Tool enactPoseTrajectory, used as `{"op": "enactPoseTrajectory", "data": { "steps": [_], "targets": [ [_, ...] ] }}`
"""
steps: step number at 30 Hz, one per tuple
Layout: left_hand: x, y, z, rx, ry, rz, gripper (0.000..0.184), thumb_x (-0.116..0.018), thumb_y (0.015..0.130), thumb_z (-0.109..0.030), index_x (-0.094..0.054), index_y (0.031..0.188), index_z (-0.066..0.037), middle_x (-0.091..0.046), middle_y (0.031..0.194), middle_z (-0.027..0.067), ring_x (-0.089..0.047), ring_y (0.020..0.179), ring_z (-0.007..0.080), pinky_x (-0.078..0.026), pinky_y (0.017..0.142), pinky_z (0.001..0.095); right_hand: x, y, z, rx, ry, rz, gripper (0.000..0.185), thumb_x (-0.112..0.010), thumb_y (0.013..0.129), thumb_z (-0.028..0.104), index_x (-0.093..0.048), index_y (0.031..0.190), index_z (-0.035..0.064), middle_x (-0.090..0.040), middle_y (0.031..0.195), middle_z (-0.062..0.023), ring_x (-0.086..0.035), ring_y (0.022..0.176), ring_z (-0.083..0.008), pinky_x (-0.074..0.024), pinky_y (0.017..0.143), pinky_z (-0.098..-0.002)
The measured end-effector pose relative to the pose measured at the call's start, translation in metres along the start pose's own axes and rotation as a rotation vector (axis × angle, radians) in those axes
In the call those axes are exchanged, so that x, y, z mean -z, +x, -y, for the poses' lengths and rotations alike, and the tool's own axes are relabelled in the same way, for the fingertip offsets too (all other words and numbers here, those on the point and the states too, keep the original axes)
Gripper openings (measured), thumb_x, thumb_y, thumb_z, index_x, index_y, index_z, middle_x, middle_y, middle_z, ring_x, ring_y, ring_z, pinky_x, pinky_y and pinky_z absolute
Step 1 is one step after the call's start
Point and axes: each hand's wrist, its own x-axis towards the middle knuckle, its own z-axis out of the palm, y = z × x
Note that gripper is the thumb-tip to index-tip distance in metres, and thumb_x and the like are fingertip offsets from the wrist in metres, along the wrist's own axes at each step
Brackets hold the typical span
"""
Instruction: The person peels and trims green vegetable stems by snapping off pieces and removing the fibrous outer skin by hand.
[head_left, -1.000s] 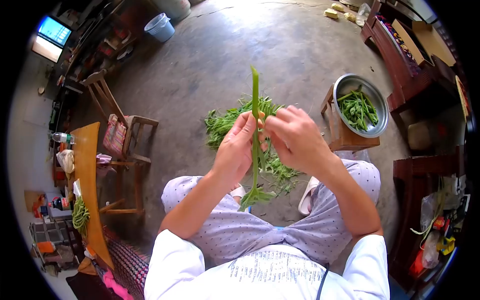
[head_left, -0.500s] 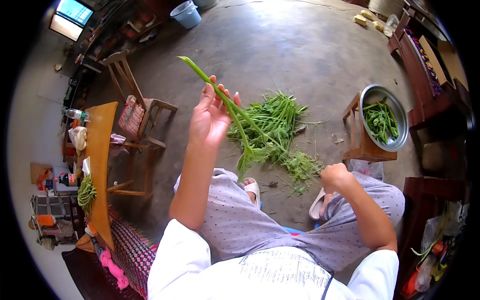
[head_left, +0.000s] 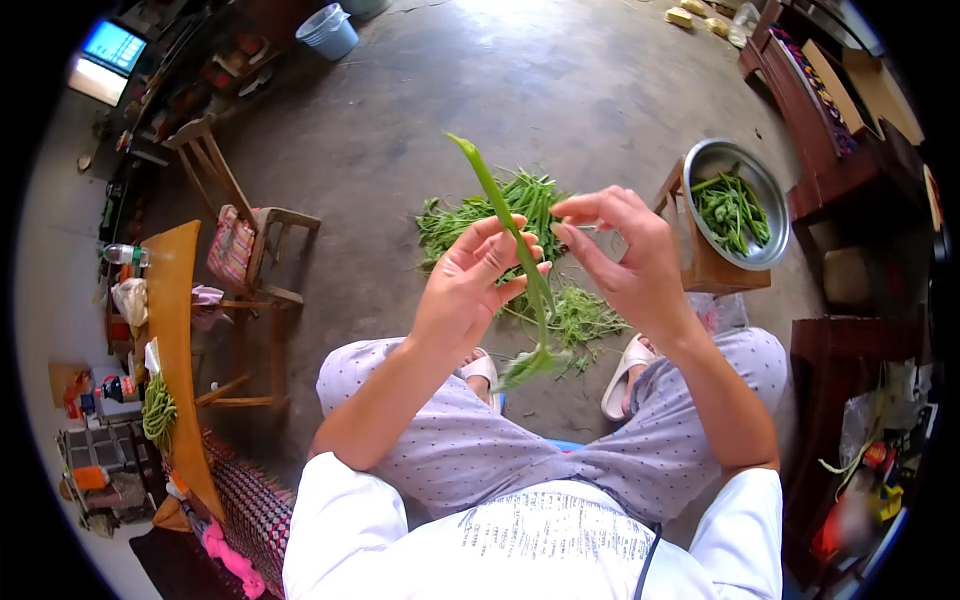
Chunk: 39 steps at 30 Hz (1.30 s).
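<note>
My left hand (head_left: 470,275) is closed round a long green leafy stalk (head_left: 487,178), held upright in front of me. Its pale cut tip points up and a limp leaf (head_left: 535,366) hangs at the lower end. Just right of the stalk is my right hand (head_left: 635,255), thumb and forefinger reaching toward it with a small gap between their tips and nothing visible in them. Behind the hands, a pile of green stems and leaves (head_left: 455,225) lies on the floor. Thin green scraps (head_left: 590,318) are scattered nearer my feet.
At right, a metal basin (head_left: 779,225) of green stalks (head_left: 735,215) sits on a wooden stool (head_left: 697,255). A wooden table (head_left: 175,300) with green beans (head_left: 157,412) and a chair (head_left: 240,215) stand at left. Blue buckets (head_left: 328,35) are at the back.
My right hand has risen from beside my knee to near the stalk. My left hand has moved right and lower with the stalk, which is now more upright. The view has shifted slightly.
</note>
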Motion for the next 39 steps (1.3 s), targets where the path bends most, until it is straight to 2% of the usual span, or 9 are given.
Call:
{"op": "enactPoseTrajectory", "data": {
  "steps": [3, 7, 12, 16, 18, 22, 28, 33, 39],
  "targets": [
    [-0.018, -0.006, 0.008, -0.031, 0.3, -0.046, 0.025, -0.061, 0.096, -0.022, -0.059, 0.116, -0.007, -0.066, 0.104, 0.0035, -0.063, 0.101, 0.013, -0.049, 0.09, 0.0267, 0.006, 0.002, 0.023, -0.098, 0.254, -0.106, 0.022, -0.073, 0.079, 0.014, -0.069, 0.098, 0.0035, -0.067, 0.091, -0.0106, -0.065, 0.088, -0.0232, -0.0492, 0.078, -0.0347],
    [-0.015, -0.004, 0.018, -0.234, 0.489, 0.097, 0.022, -0.063, 0.093, -0.008, -0.058, 0.114, -0.002, -0.066, 0.104, 0.003, -0.062, 0.1, 0.0093, -0.05, 0.087, 0.0225, 0.004, 0.0, 0.022, -0.046, 0.249, -0.133, 0.022, -0.074, 0.079, 0.016, -0.069, 0.096, 0.0027, -0.068, 0.09, -0.0101, -0.065, 0.085, -0.0222, -0.0496, 0.075, -0.0341],
    [-0.017, -0.008, 0.016, -0.271, 0.656, 0.148, 0.018, -0.061, 0.092, 0.0, -0.058, 0.11, 0.0, -0.066, 0.102, 0.0053, -0.064, 0.095, 0.0101, -0.051, 0.087, 0.0253, 0.011, -0.005, 0.024, -0.213, 0.372, 0.04, 0.016, -0.071, 0.084, 0.013, -0.068, 0.097, 0.003, -0.067, 0.086, -0.0025, -0.06, 0.082, -0.0103, -0.0426, 0.076, -0.026],
    [-0.027, -0.007, 0.007, -0.313, 0.753, 0.141, 0.031, -0.068, 0.086, -0.002, -0.055, 0.114, -0.001, -0.065, 0.103, 0.0079, -0.065, 0.095, 0.0139, -0.052, 0.089, 0.0281, 0.011, -0.008, 0.027, -0.213, 0.451, 0.042, 0.014, -0.07, 0.084, 0.01, -0.067, 0.095, 0.0006, -0.067, 0.083, -0.0035, -0.06, 0.083, -0.0093, -0.0441, 0.076, -0.0264],
    [-0.031, -0.005, 0.0, -0.367, 0.758, 0.115, 0.036, -0.07, 0.083, -0.003, -0.054, 0.116, -0.001, -0.064, 0.105, 0.0092, -0.065, 0.098, 0.0156, -0.052, 0.09, 0.0291, 0.009, -0.009, 0.027, -0.169, 0.461, -0.013, 0.013, -0.07, 0.08, 0.007, -0.068, 0.09, -0.0006, -0.069, 0.08, -0.0115, -0.066, 0.076, -0.0179, -0.0507, 0.068, -0.0304],
    [-0.023, -0.002, -0.009, -0.541, 0.844, 0.188, 0.039, -0.074, 0.082, -0.006, -0.054, 0.115, 0.0, -0.056, 0.118, 0.0136, -0.058, 0.111, 0.0188, -0.052, 0.089, 0.0302, 0.011, -0.009, 0.025, -0.131, 0.402, -0.01, 0.013, -0.071, 0.079, 0.008, -0.068, 0.089, -0.0006, -0.068, 0.079, -0.011, -0.065, 0.075, -0.02, -0.0501, 0.069, -0.032],
    [-0.02, -0.007, -0.012, -0.428, 0.605, 0.104, 0.016, -0.063, 0.09, 0.002, -0.061, 0.106, 0.004, -0.066, 0.102, 0.0109, -0.065, 0.089, 0.0133, -0.055, 0.079, 0.0245, 0.007, -0.008, 0.022, 0.026, 0.249, 0.027, 0.011, -0.072, 0.076, 0.007, -0.068, 0.085, 0.0026, -0.067, 0.079, -0.0104, -0.063, 0.074, -0.0263, -0.0484, 0.068, -0.0358],
    [-0.015, -0.006, -0.009, -0.457, 0.598, 0.103, 0.016, -0.063, 0.09, 0.003, -0.062, 0.105, 0.005, -0.067, 0.101, 0.0105, -0.066, 0.088, 0.0126, -0.055, 0.075, 0.0226, 0.008, -0.01, 0.03, 0.084, 0.21, -0.153, 0.01, -0.072, 0.078, 0.007, -0.07, 0.087, 0.0045, -0.068, 0.084, -0.0097, -0.065, 0.077, -0.0262, -0.0502, 0.068, -0.0345],
    [-0.02, -0.011, -0.008, -0.616, 0.943, -0.001, 0.017, -0.065, 0.084, 0.009, -0.067, 0.099, 0.001, -0.068, 0.095, 0.0082, -0.065, 0.081, 0.0119, -0.053, 0.068, 0.0231, 0.004, -0.012, 0.035, 0.056, 0.184, -0.135, 0.01, -0.072, 0.079, 0.007, -0.071, 0.089, 0.0056, -0.068, 0.083, -0.0093, -0.065, 0.076, -0.0254, -0.0511, 0.066, -0.0343]
  ]
}}
